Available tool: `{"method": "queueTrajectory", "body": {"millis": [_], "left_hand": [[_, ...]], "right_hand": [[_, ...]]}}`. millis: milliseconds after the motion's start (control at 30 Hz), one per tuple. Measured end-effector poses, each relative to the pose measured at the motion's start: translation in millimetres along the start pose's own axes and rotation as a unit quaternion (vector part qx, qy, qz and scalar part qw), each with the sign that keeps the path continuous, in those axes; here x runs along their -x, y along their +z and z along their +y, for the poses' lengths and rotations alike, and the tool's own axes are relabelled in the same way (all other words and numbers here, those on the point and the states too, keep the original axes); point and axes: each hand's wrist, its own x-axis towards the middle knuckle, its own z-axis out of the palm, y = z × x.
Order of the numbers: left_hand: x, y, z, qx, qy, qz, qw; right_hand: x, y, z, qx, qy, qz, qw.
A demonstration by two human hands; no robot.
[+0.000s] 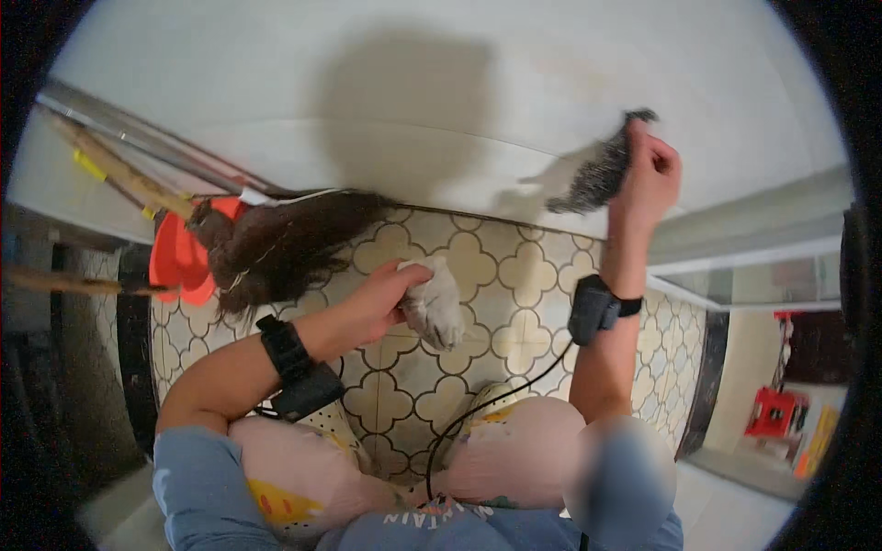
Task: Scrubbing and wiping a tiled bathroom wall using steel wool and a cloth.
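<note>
My left hand (393,298) is closed around a crumpled, greyish-white cloth (432,305), which hangs above the tiled floor between my knees and the wall. Farther right, my right hand (650,179) is raised at the white wall (551,83), its fingers curled in and closed. A dark grey, speckled, scribble-like patch (593,181) shows along the left side of this hand; whether it is a mark on the wall or a mesh-like pad, I cannot tell. What the right fingers hold, if anything, is hidden.
At the left, a broom with dark brown bristles (294,234) leans by the wall beside a red-orange dustpan (179,253) and several poles. A black cable (501,390) runs from my right wrist device (595,310). Shelves with a red item (776,413) stand at the right.
</note>
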Motion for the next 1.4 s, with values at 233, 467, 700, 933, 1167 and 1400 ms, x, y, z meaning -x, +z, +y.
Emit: {"method": "queueTrajectory", "body": {"millis": [233, 467, 700, 933, 1167, 1400], "left_hand": [[-18.3, -19.9, -7.5, 0.077, 0.046, -0.066, 0.994], [-0.9, -17.2, 4.2, 0.084, 0.012, -0.022, 0.996], [-6.3, -10.6, 3.6, 0.052, 0.004, -0.074, 0.996], [-7.0, -15.8, -2.1, 0.046, 0.012, -0.031, 0.998], [-15.0, -11.0, -7.4, 0.038, 0.013, -0.070, 0.997], [-13.6, -17.4, -9.6, 0.038, -0.040, -0.042, 0.998]], "right_hand": [[51.2, 34.2, -22.6, 0.089, -0.067, -0.098, 0.989], [-4.7, -2.8, -37.2, -0.095, 0.017, 0.029, 0.995], [29.1, 33.5, -47.8, 0.041, -0.068, -0.069, 0.994], [0.8, 23.7, -74.1, -0.003, -0.029, -0.014, 0.999], [-11.5, 12.0, -60.2, -0.010, -0.061, 0.021, 0.998], [32.7, 45.0, -71.1, 0.023, -0.054, -0.121, 0.991]]}}
